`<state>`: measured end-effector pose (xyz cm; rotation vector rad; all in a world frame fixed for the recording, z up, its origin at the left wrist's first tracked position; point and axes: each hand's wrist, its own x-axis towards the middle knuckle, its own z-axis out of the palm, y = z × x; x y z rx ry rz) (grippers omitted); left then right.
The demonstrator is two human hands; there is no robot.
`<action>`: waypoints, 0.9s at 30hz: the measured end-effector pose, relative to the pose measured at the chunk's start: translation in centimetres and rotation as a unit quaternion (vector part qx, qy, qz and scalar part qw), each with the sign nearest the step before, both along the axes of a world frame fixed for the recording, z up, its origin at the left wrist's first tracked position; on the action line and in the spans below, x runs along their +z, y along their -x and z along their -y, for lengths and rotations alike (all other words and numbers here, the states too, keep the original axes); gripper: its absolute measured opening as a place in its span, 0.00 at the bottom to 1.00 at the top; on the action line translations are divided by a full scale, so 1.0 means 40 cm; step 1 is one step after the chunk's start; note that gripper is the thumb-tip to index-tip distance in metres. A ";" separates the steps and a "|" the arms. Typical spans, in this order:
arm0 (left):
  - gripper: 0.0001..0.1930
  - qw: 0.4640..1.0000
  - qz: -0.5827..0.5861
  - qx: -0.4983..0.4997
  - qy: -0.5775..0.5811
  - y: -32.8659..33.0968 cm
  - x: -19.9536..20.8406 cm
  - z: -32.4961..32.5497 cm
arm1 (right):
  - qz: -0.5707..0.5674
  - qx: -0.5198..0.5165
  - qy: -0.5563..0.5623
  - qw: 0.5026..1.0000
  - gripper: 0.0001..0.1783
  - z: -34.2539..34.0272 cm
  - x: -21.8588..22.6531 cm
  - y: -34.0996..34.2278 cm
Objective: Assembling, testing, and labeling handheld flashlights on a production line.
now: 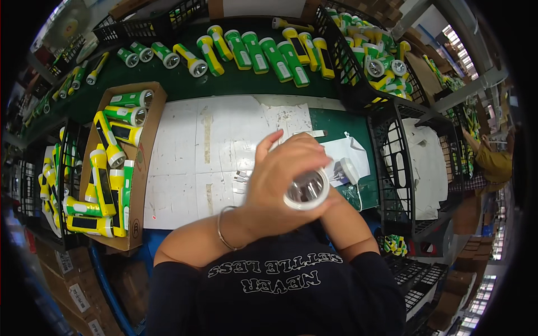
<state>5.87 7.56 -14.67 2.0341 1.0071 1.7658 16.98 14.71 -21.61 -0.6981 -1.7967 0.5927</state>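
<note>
A flashlight (306, 190) is tilted with its white-rimmed lens facing up toward me; hands hide its body. My left hand (280, 176), with a thin bangle at the wrist, is closed around it just behind the head. My right forearm (350, 224) reaches in from the right and passes behind the flashlight head. The right hand overlaps the left there, and its fingers are mostly hidden. Just beyond my hands lies a small white piece with a metal connector (319, 134). A white cable (241, 176) lies left of my left hand.
White sheets (182, 151) cover the bench middle. A printed paper (356, 154) lies to the right. At left stands a cardboard box (152, 120) of green and yellow flashlights; several more flashlights (255, 53) lie behind. Black crates (372, 101) stand at right, one full of flashlights.
</note>
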 end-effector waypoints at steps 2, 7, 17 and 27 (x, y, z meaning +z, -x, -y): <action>0.36 0.997 0.042 -0.052 -0.046 -0.030 -0.009 -0.008 | 0.002 -0.007 -0.105 0.994 0.12 -0.011 -0.011 0.004; 0.30 0.977 0.128 -0.164 0.036 -0.037 -0.027 0.010 | 0.011 0.005 -0.089 0.996 0.13 -0.018 -0.064 -0.021; 0.23 0.973 0.083 -0.211 0.050 -0.002 -0.009 0.002 | -0.052 0.019 0.149 0.987 0.15 -0.021 -0.138 -0.032; 0.42 0.972 0.139 -0.154 0.111 0.025 0.012 -0.021 | -0.037 0.024 0.217 0.975 0.23 0.031 -0.079 -0.017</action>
